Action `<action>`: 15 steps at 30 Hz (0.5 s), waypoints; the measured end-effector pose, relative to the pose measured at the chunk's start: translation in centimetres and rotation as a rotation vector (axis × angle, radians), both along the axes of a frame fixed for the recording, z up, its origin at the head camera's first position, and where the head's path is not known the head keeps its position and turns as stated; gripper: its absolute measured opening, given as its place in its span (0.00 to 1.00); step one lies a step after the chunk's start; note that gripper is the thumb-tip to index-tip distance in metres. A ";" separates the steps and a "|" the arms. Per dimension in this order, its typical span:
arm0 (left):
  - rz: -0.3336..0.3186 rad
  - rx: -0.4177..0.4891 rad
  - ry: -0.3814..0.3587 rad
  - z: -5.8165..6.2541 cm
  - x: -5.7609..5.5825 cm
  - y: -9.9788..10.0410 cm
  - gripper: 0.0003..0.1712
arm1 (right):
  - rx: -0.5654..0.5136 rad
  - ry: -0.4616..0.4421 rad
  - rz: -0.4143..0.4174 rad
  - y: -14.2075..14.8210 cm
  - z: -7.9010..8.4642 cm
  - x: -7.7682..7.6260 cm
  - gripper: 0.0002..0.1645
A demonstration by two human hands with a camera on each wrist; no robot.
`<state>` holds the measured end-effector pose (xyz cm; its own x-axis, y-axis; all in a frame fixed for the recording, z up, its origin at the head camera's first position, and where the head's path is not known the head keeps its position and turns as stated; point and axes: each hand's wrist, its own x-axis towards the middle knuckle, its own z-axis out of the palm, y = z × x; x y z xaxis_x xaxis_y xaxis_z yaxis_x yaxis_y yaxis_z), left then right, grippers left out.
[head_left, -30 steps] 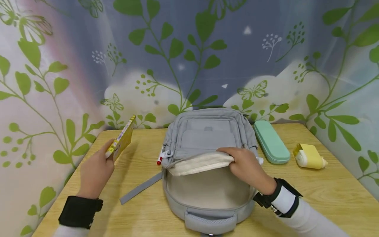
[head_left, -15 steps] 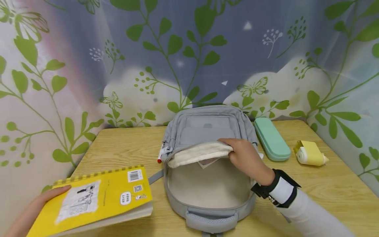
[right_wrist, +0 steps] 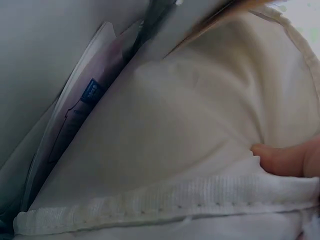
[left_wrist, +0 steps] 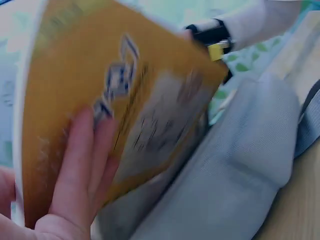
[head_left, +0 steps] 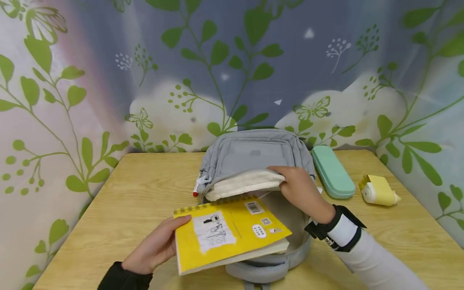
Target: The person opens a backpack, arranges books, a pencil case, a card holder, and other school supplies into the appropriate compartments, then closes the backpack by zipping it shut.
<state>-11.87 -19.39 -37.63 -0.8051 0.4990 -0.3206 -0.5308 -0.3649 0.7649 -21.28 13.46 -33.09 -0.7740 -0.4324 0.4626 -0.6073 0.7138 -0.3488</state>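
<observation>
My left hand (head_left: 159, 245) grips a yellow spiral-bound notebook (head_left: 250, 245) by its left edge, thumb on top, fingers spread under it in the left wrist view. The notebook is tilted over the mouth of a grey backpack (head_left: 253, 159) that lies on the table with its main compartment unzipped. With my right hand (head_left: 301, 191) I pinch the backpack's flap (head_left: 243, 184) and hold it raised, pale lining showing. Inside, a thin pinkish booklet (right_wrist: 82, 97) shows in the right wrist view. The notebook covers much of the compartment in the head view.
A mint-green pencil case (head_left: 332, 171) lies right of the backpack. Beyond it is a yellow bottle-shaped item (head_left: 380, 191) with a nozzle. A white marker with a red end (head_left: 196, 188) sticks out at the backpack's left side. A patterned curtain (head_left: 217, 80) stands behind the wooden table (head_left: 145, 189).
My left hand has turned the notebook from edge-on to flat and brought it from the left, over the backpack's opening. My right hand keeps holding up the flap.
</observation>
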 end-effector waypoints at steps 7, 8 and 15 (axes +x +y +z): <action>0.090 0.074 0.021 -1.7 -2.0 5.5 0.34 | -0.003 0.023 0.025 0.3 0.4 0.0 0.31; 0.096 0.112 0.024 -2.0 -2.3 6.3 0.34 | -0.005 0.026 0.027 0.4 0.4 0.1 0.30; 0.235 0.382 0.015 -1.1 -4.4 11.5 0.25 | -0.004 0.064 0.043 0.4 0.7 0.7 0.28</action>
<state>-16.30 -7.92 -38.75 -0.9138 0.3826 -0.1363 -0.3899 -0.7320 0.5588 -20.56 13.87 -32.39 -0.7234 -0.4623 0.5127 -0.6584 0.6854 -0.3110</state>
